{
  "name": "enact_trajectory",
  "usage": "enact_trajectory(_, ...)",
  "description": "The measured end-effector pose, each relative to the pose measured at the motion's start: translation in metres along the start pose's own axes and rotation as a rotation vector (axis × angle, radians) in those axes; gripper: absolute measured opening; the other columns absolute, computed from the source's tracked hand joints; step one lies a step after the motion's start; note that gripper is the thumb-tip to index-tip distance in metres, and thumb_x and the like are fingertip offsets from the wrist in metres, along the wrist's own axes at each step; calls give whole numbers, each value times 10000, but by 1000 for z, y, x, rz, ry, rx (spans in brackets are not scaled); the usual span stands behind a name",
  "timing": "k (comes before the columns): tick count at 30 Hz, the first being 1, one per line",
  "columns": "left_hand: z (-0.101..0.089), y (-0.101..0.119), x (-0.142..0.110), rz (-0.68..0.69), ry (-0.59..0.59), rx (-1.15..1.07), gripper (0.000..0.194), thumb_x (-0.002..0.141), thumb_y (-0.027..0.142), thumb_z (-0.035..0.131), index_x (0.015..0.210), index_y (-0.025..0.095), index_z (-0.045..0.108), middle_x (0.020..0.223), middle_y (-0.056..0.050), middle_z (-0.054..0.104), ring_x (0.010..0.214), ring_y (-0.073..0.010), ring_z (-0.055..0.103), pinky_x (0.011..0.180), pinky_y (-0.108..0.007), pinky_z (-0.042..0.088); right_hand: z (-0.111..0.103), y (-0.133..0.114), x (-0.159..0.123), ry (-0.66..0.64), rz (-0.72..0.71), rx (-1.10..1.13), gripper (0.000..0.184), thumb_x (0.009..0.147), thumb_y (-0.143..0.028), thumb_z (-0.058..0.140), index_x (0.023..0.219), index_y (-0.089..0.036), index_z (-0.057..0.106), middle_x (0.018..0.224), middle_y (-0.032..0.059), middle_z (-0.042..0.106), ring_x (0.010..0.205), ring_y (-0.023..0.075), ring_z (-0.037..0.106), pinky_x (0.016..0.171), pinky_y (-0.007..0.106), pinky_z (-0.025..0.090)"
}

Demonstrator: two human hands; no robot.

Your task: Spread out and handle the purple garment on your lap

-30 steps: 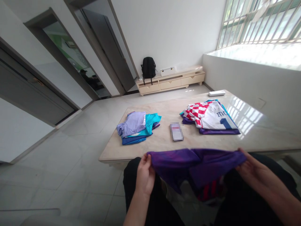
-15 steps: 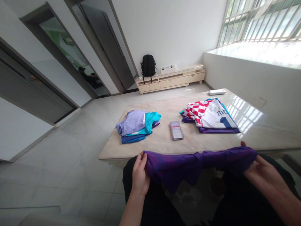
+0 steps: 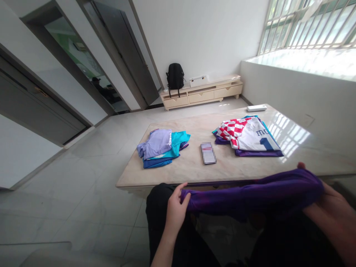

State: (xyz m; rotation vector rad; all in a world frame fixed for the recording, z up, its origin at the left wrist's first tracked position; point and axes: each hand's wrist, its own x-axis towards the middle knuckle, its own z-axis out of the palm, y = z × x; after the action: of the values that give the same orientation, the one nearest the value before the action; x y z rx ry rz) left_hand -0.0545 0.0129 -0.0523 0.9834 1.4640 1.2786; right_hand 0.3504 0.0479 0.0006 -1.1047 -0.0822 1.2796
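A purple garment [image 3: 247, 194] is stretched between my hands above my lap, just in front of the table edge; whether it is shorts or a shirt I cannot tell. My left hand [image 3: 177, 204] pinches its left end between thumb and fingers. At the other end my right hand [image 3: 326, 202] grips the cloth, its fingers mostly covered and one fingertip showing above. On the table lie a pile of folded clothes [image 3: 158, 144] in lilac, teal and blue, and a second pile with a red-and-white checked jersey [image 3: 251, 134] on top.
A phone [image 3: 208, 153] lies between the piles on the marble-topped table [image 3: 191, 128]. A white oblong object [image 3: 256, 108] rests at its far edge. Beyond stands a low cabinet [image 3: 201, 97] with a black backpack [image 3: 175, 76]. A person [image 3: 101, 89] is visible through the left doorway.
Both hands have shifted right with the purple garment. Its hanging middle has drawn up into a narrower band, and its right end has risen and bunched over my right hand.
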Motion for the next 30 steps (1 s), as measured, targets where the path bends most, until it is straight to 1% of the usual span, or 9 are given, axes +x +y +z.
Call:
enact_trajectory(3, -16, 1, 13, 39, 71, 87, 373, 799, 322, 794, 1140, 175, 756, 987, -110, 785, 951, -254, 731, 840, -284, 552, 13, -20, -9, 200, 102, 175, 337, 953, -145, 477, 913, -272, 787, 1005, -4, 793, 678, 114, 741, 679, 179, 662)
enact_trajectory(5, -22, 5, 18, 31, 80, 81, 339, 796, 321, 789, 1102, 177, 770, 1003, -112, 785, 951, -255, 728, 819, -280, 552, 22, -30, -17, 247, 117, 221, 335, 988, -166, 472, 899, -268, 779, 1199, -49, 756, 697, 79, 733, 728, 150, 651)
enact_trajectory(9, -19, 11, 19, -22, 51, -29, 322, 742, 313, 829, 1031, 180, 784, 934, -94, 784, 896, -255, 726, 741, -275, 554, 27, -35, -24, 238, 74, 236, 353, 1013, -190, 460, 863, -270, 769, 1490, -148, 559, 762, 53, 730, 749, 133, 644)
enact_trajectory(13, -12, 14, 14, -138, 12, -117, 363, 741, 359, 842, 1036, 159, 774, 797, -61, 759, 702, -204, 696, 596, -236, 512, 20, -37, -22, 216, 49, 244, 353, 1006, -177, 468, 853, -269, 773, 1532, -160, 506, 787, 58, 730, 768, 133, 642)
enact_trajectory(16, -9, 21, 9, -246, -31, -297, 447, 757, 348, 849, 1144, 153, 739, 795, -43, 747, 653, -155, 679, 583, -203, 500, 16, -37, -19, 223, 45, 215, 347, 1000, -182, 481, 859, -274, 784, 1549, -172, 476, 772, 50, 722, 760, 110, 632)
enact_trajectory(19, -6, 29, 4, -258, -54, -571, 535, 810, 262, 813, 1322, 226, 659, 859, -17, 747, 729, -125, 706, 691, -195, 541, 9, -34, -13, 160, 19, 152, 377, 980, -140, 451, 980, -280, 801, 1578, -152, 443, 791, 36, 719, 779, 88, 611)
enact_trajectory(22, -3, 33, 1, -221, -61, -730, 493, 836, 171, 753, 1317, 240, 666, 956, -31, 757, 838, -131, 726, 802, -222, 565, -1, -28, -5, -3, -60, 51, 455, 905, -104, 458, 1184, -288, 765, 1582, -69, 468, 976, 74, 728, 861, 122, 596)
enact_trajectory(26, 1, 33, -2, -149, -101, -755, 512, 791, 114, 748, 1278, 259, 693, 1101, -47, 749, 961, -164, 715, 849, -254, 561, -12, -18, 4, -197, -115, -96, 499, 898, -216, 474, 1350, -232, 686, 1508, 51, 570, 1295, 170, 614, 868, 181, 605)
enact_trajectory(30, 5, 33, -4, -81, -177, -719, 572, 813, 178, 778, 1360, 284, 647, 1213, -52, 711, 1020, -165, 683, 921, -271, 541, -16, -5, 15, -276, -64, -195, 555, 842, -200, 630, 1392, -279, 645, 1480, 41, 598, 1254, 187, 641, 880, 198, 600)
